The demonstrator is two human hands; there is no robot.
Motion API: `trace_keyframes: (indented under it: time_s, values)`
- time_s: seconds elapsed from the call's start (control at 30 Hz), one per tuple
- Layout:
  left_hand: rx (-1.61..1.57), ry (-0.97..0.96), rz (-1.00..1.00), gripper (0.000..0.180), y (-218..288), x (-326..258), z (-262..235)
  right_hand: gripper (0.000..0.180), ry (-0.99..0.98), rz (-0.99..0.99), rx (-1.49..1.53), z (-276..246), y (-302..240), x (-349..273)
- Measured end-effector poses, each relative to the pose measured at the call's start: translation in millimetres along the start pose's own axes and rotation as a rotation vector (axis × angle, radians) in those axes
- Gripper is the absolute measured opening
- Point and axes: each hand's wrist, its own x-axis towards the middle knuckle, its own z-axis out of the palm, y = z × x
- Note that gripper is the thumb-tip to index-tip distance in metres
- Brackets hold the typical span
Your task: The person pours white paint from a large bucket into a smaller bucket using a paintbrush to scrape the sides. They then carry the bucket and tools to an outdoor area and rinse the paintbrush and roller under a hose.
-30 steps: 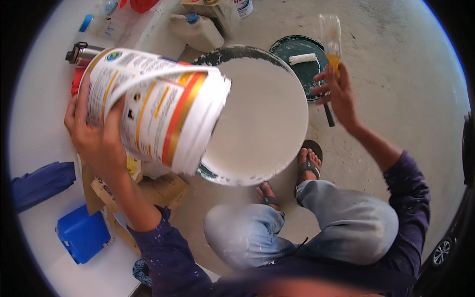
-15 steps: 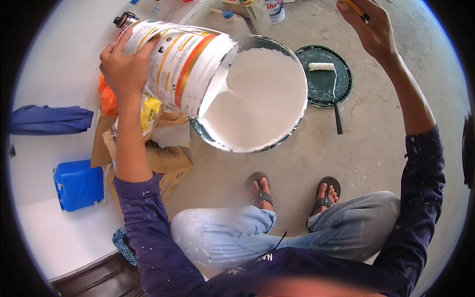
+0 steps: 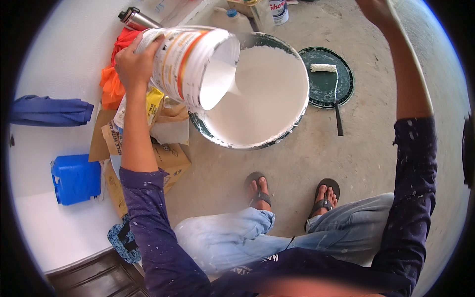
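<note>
My left hand (image 3: 134,64) grips a white paint pail (image 3: 170,64) with orange and yellow bands near its base end. The pail tips to the right, its open mouth over a large dark green bucket (image 3: 277,43). A stream of white paint (image 3: 235,89) runs from its lip into the off-white paint (image 3: 269,99) that nearly fills the bucket. My right hand (image 3: 378,12) is raised at the top edge, its fingers cut off by the frame, so whatever it holds is hidden.
Right of the bucket, a paint roller (image 3: 324,68) lies on a round dark green lid (image 3: 321,91). Cardboard boxes (image 3: 170,161), an orange bag (image 3: 113,84) and a steel flask (image 3: 141,20) stand at left. A blue jerrycan (image 3: 76,179) is by the wall. My sandalled feet (image 3: 258,190) are below.
The pail has shifted slightly right and turned so more of its white inside shows, with paint still pouring. My right hand, earlier holding a yellow-and-black-handled tool, has moved up partly out of frame.
</note>
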Motion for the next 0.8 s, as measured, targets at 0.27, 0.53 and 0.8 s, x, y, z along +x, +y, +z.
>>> trace_keyframes:
  time_s: [0.27,0.53,0.8]
  values:
    - [-0.540,-0.197,-0.443,0.049,-25.0,11.0,-8.3,0.026,-0.494,0.154,-0.289,13.9,-50.3,-25.1]
    - [-0.608,-0.217,-0.451,0.058,-66.4,15.7,-12.2,0.032,-0.576,0.050,-0.269,165.7,-6.2,-31.7]
    - [-0.665,-0.230,-0.398,0.053,-59.6,8.3,-18.0,0.020,-0.260,0.040,-0.141,290.3,-16.6,6.8]
